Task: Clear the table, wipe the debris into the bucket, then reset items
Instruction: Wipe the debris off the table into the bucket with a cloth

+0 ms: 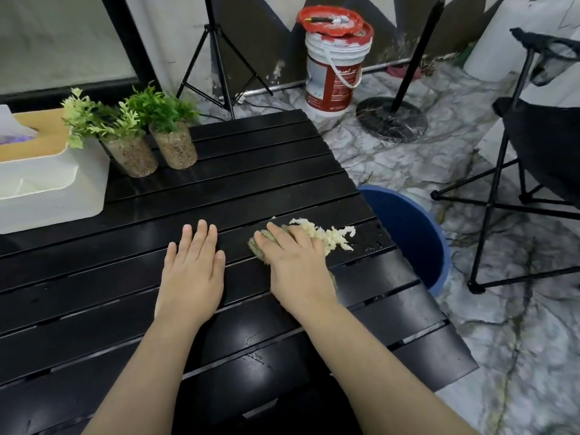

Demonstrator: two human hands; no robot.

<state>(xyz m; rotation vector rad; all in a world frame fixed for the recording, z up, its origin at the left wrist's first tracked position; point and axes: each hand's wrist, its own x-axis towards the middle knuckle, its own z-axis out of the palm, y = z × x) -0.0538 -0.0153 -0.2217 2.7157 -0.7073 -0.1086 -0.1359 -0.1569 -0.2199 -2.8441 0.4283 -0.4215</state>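
Pressed flat under the right hand (296, 262) was a greenish-brown cloth (260, 244), the fingers spread over it rather than curled round it, so the cloth was pinned against the black slatted table (125, 309) more than grasped; its edges showed at the fingertips and again beside the wrist. Just beyond those fingertips lay a heap of pale shredded debris (329, 235), touching the cloth and lying near the table's right edge. Beside it the left hand (193, 271) rested palm down on the slats, fingers straight and together, holding nothing. Below that right edge stood a blue bucket (414, 233) on the marbled floor (439, 152), partly hidden by the tabletop; what it held could not be made out. Farther back on the left of the table sat a white tissue box (47, 186) with a tan lid and a tissue sticking up, and next to it two clear glass pots (153, 150) filled with gravel, each holding a green plant, the pots just beside one another. Beyond the table stood a paint bucket (334, 67) with a red lid, a black tripod (219, 58), and a black folding chair (533, 152) on the right
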